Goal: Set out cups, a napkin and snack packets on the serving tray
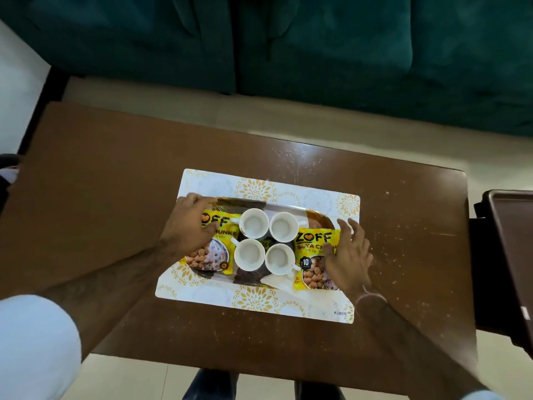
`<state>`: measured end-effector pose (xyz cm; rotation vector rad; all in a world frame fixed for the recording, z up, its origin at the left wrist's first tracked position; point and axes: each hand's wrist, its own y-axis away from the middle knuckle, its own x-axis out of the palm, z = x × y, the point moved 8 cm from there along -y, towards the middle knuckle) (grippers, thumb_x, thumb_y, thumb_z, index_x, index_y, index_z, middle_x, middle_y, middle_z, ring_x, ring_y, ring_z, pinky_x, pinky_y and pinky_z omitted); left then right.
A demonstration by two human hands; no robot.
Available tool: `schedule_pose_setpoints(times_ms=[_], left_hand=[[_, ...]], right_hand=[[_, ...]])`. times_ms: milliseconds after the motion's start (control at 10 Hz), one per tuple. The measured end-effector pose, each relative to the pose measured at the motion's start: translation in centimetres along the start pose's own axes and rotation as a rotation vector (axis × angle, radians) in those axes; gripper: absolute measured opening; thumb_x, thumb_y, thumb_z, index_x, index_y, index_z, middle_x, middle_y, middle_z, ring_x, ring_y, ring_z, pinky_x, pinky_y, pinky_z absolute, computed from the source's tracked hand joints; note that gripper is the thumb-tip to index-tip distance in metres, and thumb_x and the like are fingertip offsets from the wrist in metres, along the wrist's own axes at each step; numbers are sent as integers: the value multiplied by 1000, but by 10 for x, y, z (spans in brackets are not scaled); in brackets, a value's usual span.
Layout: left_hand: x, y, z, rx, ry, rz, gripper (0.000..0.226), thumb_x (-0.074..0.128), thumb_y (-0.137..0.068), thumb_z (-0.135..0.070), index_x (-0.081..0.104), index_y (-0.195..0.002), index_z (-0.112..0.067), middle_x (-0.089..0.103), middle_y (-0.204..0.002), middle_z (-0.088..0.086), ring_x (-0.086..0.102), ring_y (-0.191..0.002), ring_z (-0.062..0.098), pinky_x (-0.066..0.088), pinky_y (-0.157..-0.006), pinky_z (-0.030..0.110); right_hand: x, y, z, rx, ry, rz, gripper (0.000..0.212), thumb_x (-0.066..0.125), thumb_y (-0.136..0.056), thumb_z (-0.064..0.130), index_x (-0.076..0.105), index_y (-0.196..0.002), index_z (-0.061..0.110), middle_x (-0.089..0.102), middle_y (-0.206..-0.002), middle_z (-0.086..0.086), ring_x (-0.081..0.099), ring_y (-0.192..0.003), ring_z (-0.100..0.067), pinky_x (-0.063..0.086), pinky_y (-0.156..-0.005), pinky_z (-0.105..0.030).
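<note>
While four white cups (264, 246) stood clustered at the centre of the serving tray (320, 219) on a floral placemat (259, 298), the person's left hand (187, 223) rested at 9 o'clock on one yellow snack packet (212, 255), fingers spread. At 3 o'clock, the right hand (347, 255) lay splayed on a second packet (313, 255). No napkin could be made out.

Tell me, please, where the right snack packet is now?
In the head view, the right snack packet lies at the right end of the tray, beside the two right cups, partly under the right hand.
</note>
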<state>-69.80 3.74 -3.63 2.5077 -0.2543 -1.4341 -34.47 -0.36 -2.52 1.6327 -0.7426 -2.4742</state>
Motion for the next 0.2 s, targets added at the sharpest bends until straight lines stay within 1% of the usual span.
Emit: schedule_pose_setpoints(times_ms=[100, 200], left_hand=[[-14, 0, -9, -98, -1, 22, 62, 75, -82, -31, 54, -139, -20, 56, -128, 9, 52, -120, 29, 47, -98, 42], [-35, -2, -32, -159, 29, 5, 69, 73, -83, -37, 48, -145, -21, 53, -141, 10, 49, -129, 30, 43, -104, 40]], right_hand=[[-11, -3, 18, -30, -11, 48, 55, 44, -99, 46, 33, -150, 27, 14, -164, -2, 27, -143, -33, 28, -109, -57], [-35, -9, 48, -122, -40, 63, 55, 41, -100, 50, 33, -150, 27, 11, -165, 0, 23, -145, -32, 25, -112, -57]])
